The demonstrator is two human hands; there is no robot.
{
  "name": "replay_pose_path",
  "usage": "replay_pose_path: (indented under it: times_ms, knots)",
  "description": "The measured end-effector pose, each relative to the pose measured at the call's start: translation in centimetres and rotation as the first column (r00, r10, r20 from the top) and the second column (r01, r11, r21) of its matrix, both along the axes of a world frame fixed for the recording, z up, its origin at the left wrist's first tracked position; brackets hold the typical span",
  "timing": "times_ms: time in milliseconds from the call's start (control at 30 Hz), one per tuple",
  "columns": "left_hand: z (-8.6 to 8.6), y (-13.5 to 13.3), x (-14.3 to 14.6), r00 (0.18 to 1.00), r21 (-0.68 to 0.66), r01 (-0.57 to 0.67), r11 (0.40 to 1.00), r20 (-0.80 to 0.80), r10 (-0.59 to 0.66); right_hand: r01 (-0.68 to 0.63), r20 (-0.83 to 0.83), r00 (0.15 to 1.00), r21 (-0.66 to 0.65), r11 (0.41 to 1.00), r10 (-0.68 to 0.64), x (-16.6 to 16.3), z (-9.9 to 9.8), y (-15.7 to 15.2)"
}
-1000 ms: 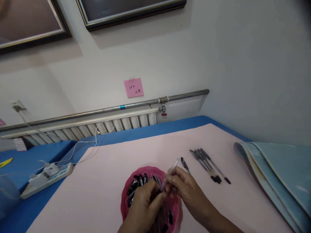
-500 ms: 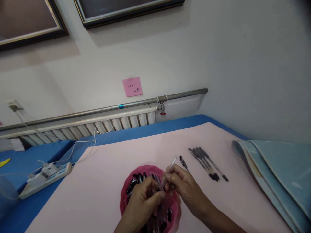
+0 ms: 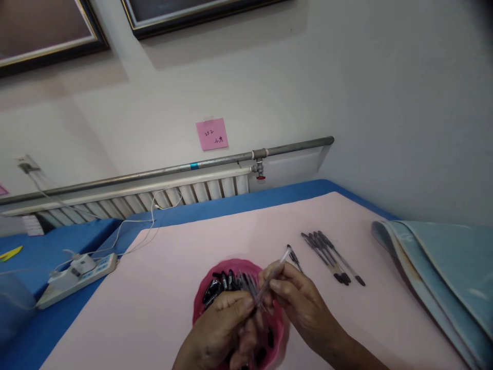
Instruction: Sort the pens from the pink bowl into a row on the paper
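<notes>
Over a pink scalloped bowl (image 3: 197, 303), my right hand (image 3: 298, 295) is closed round a clear pen barrel (image 3: 266, 289), which slants up to the right. My left hand (image 3: 227, 324) pinches at the barrel's lower end between thumb and fingers; exactly what sits at that tip is too small to make out. Inside the bowl lie black pen caps (image 3: 215, 288) and clear pen tubes (image 3: 246, 281), partly hidden by my hands. One pen (image 3: 295, 258) lies just beyond my right hand. Farther right, several black-capped pens (image 3: 327, 254) rest side by side.
Pink paper (image 3: 127, 308) covers the blue table (image 3: 300, 192). A folded light-blue sheet (image 3: 447, 272) lies at the right edge. On the left is a power strip (image 3: 80, 282) with plugs and white cables. A radiator (image 3: 208, 190) and pipe (image 3: 165, 172) run along the wall.
My left hand's fingers have shifted and now pinch with the thumb on top at the barrel's lower end. The right hand still holds the barrel. The view has shifted slightly.
</notes>
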State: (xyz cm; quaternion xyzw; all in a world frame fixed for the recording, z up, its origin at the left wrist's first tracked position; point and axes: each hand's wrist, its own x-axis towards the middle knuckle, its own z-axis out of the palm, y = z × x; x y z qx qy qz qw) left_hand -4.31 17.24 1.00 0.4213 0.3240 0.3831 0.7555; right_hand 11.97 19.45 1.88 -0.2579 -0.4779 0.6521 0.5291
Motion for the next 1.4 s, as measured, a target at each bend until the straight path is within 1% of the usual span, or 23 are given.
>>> replay_pose_path:
  times_ms: [100,200,267,367,467,500,567,633,667,700,733,800,833,900,1000,1133,1167,1200,1233,1267,1300,1367,1400]
  knots:
    - [-0.6,0.4,-0.5,0.999,-0.041,0.019,0.999,0.034,-0.018,0.01,-0.088,0.996,-0.039,0.999,-0.013,-0.3,-0.3,-0.1]
    - [-0.9,0.8,-0.7,0.999,-0.059,0.04,0.997,0.02,-0.039,0.075,-0.048,0.996,0.041,0.996,-0.073,-0.2,-0.1,-0.2]
    - [-0.7,1.1,-0.5,0.999,-0.005,-0.016,1.0,-0.034,0.016,0.105,0.033,0.994,0.064,0.992,-0.107,-0.1,0.2,-0.2]
    - [-0.2,1.1,-0.1,0.979,0.117,-0.098,0.988,-0.166,0.117,0.11,0.156,0.982,0.009,0.994,-0.11,0.0,0.3,0.1]
    - [0.0,1.0,0.1,0.945,0.166,-0.098,0.981,-0.295,0.144,0.093,0.209,0.974,-0.036,0.995,-0.084,0.0,0.0,0.3]
    - [0.1,0.9,0.0,0.941,0.168,-0.083,0.982,-0.313,0.133,0.087,0.202,0.976,-0.047,0.995,-0.075,0.0,0.0,0.4]
    - [0.1,0.8,-0.2,0.952,0.159,-0.033,0.987,-0.296,0.079,0.082,0.15,0.986,-0.07,0.994,-0.071,0.0,0.0,0.5]
    - [0.2,0.9,-0.6,0.963,0.137,-0.028,0.99,-0.261,0.064,0.117,0.089,0.99,-0.093,0.989,-0.109,0.1,0.1,0.7]
    - [0.3,1.1,-0.9,0.96,0.135,-0.061,0.989,-0.265,0.096,0.139,0.094,0.987,-0.101,0.985,-0.129,0.2,0.2,0.9]
    - [0.4,1.2,-1.2,0.944,0.146,-0.114,0.983,-0.293,0.153,0.153,0.141,0.98,-0.104,0.983,-0.137,0.2,0.2,1.0]
    - [0.5,1.4,-1.5,0.912,0.173,-0.171,0.97,-0.345,0.222,0.151,0.227,0.966,-0.099,0.984,-0.126,0.3,0.2,1.1]
    - [0.7,1.7,-2.1,0.806,0.26,-0.24,0.935,-0.484,0.342,0.11,0.45,0.891,-0.069,0.992,-0.068,0.2,0.0,1.1]
    - [0.8,1.9,-2.3,0.744,0.303,-0.241,0.922,-0.552,0.376,0.085,0.554,0.831,-0.049,0.995,-0.044,0.1,-0.2,1.0]
    - [0.8,2.0,-2.6,0.627,0.367,-0.21,0.906,-0.661,0.412,0.059,0.695,0.717,0.013,0.998,-0.052,-0.1,-0.6,0.7]
    - [0.8,2.1,-2.8,0.506,0.425,-0.174,0.888,-0.736,0.451,0.024,0.795,0.598,0.108,0.994,-0.1,-0.4,-1.0,-0.1]
    - [0.7,2.3,-3.0,0.389,0.463,-0.172,0.869,-0.779,0.492,-0.072,0.842,0.526,0.187,0.98,-0.121,0.1,-0.4,-0.1]
    - [0.7,2.4,-3.1,0.365,0.465,-0.175,0.868,-0.788,0.496,-0.077,0.863,0.48,0.223,0.972,-0.16,0.5,0.0,0.3]
    - [0.8,2.5,-3.2,0.344,0.466,-0.176,0.867,-0.796,0.498,-0.066,0.884,0.414,0.266,0.962,-0.216,1.0,0.3,0.7]
    - [0.8,2.5,-3.3,0.324,0.465,-0.176,0.867,-0.805,0.497,-0.043,0.908,0.308,0.312,0.949,-0.285,1.7,0.5,1.3]
    - [0.8,2.6,-3.3,0.302,0.464,-0.174,0.869,-0.814,0.496,-0.017,0.931,0.154,0.339,0.941,-0.332,2.4,0.7,1.9]
    - [0.8,2.6,-3.4,0.281,0.462,-0.171,0.87,-0.824,0.493,0.021,0.937,0.067,0.343,0.939,-0.343,3.2,0.8,2.5]
    - [0.8,2.7,-3.5,0.238,0.462,-0.156,0.873,-0.84,0.487,0.059,0.944,-0.032,0.329,0.942,-0.328,4.8,0.6,3.5]
    - [0.8,2.7,-3.6,0.215,0.467,-0.146,0.872,-0.845,0.489,0.072,0.95,-0.059,0.309,0.948,-0.306,5.5,0.3,4.0]
